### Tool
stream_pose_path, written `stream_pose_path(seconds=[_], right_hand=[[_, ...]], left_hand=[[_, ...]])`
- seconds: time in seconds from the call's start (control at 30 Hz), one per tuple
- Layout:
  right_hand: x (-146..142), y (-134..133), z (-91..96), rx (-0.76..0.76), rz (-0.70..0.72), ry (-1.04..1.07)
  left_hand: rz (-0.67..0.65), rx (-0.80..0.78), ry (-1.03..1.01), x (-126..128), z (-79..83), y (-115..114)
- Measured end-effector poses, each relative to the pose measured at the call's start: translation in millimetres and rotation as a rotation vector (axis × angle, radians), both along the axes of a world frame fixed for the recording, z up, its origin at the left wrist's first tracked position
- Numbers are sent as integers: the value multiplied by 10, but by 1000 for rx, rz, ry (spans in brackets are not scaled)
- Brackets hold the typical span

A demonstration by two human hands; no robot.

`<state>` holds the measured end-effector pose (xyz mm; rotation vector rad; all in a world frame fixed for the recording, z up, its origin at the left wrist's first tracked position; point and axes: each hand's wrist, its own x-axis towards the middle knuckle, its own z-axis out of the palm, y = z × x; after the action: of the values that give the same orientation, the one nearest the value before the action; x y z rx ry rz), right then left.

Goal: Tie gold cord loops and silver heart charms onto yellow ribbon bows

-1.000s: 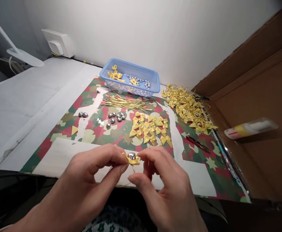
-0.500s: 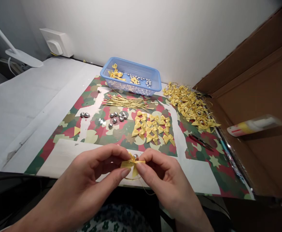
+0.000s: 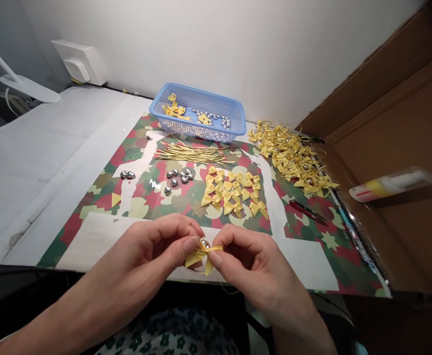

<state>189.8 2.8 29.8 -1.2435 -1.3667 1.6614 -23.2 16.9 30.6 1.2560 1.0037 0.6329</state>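
Observation:
Between my two hands, above the table's front edge, is a yellow ribbon bow [image 3: 198, 257] with a silver bell [image 3: 205, 243] at its middle. My left hand [image 3: 157, 246] pinches the bow's left side between thumb and forefinger. On the other side, my right hand [image 3: 245, 256] grips the right loop with thumb and fingertip. A thin gold cord [image 3: 228, 291] hangs below the right fingers. Several yellow bows [image 3: 234, 190] lie in rows beyond my hands, and loose silver bells [image 3: 174, 182] rest to their left.
Gold ties [image 3: 194, 153] lie before a blue basket [image 3: 197, 129] holding bows and bells. A heap of finished-looking yellow bows [image 3: 290, 153] sits at the right, near red-handled snips [image 3: 306, 212], a bottle [image 3: 386, 186] and a cardboard wall [image 3: 393, 123]. A lamp base [image 3: 31, 88] stands far left.
My left thumb has moved up toward the bell, and the bow's tails now point more downward. My right hand keeps its pinch. The whole view has shifted slightly.

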Motion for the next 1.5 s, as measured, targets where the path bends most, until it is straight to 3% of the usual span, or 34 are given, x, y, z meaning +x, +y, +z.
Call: stream_pose_path(seconds=[0.33, 0.53, 0.73, 1.03, 1.2, 1.5], right_hand=[[-3, -1, -23, -11, -9, 0], [-1, -7, -38, 38, -45, -22], [5, -12, -52, 3, -17, 12], [19, -55, -53, 119, -10, -101], [15, -75, -62, 166, -30, -145], [13, -98, -70, 154, -56, -111]], left_hand=[[47, 174, -12, 8, -74, -29], [8, 166, 19, 18, -33, -83], [21, 267, 160, 35, 17, -110], [-231, -20, 56, -61, 11, 79], [-230, -51, 73, -75, -8, 91], [-235, -306, -140, -48, -24, 101]])
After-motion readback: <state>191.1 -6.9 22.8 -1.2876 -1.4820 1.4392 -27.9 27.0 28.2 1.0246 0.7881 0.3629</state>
